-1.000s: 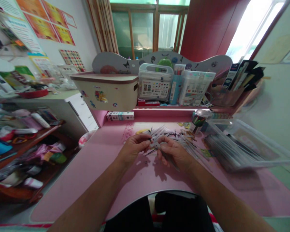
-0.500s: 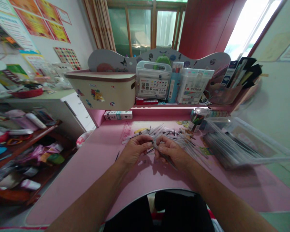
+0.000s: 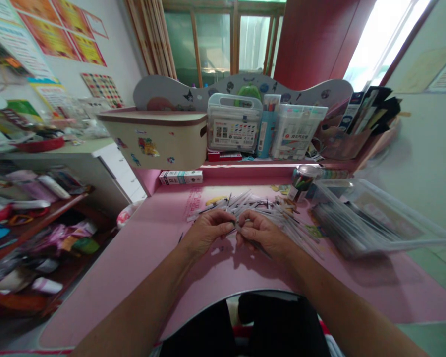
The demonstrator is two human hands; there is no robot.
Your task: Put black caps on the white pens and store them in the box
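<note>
My left hand [image 3: 207,231] and my right hand [image 3: 260,234] meet over the pink desk [image 3: 141,258], fingertips pinched together on a thin pen [image 3: 235,225]. A dark slim pen part [image 3: 262,249] sticks out below my right hand. Just behind the hands lies a heap of several white pens and refills [image 3: 256,206], spreading to the right. A lone thin dark refill [image 3: 180,238] lies on the desk left of my left wrist.
A clear plastic box [image 3: 386,218] holding pens stands at the right. A small jar [image 3: 301,181] is behind the heap. On the shelf sit a cream storage bin [image 3: 156,139], marker cases [image 3: 232,124] and a small carton [image 3: 181,177]. Cluttered shelves fill the left.
Both hands have closed in on each other and shifted slightly left and nearer. The view has tilted up a little. A dark refill now lies on the desk left of my left hand.
</note>
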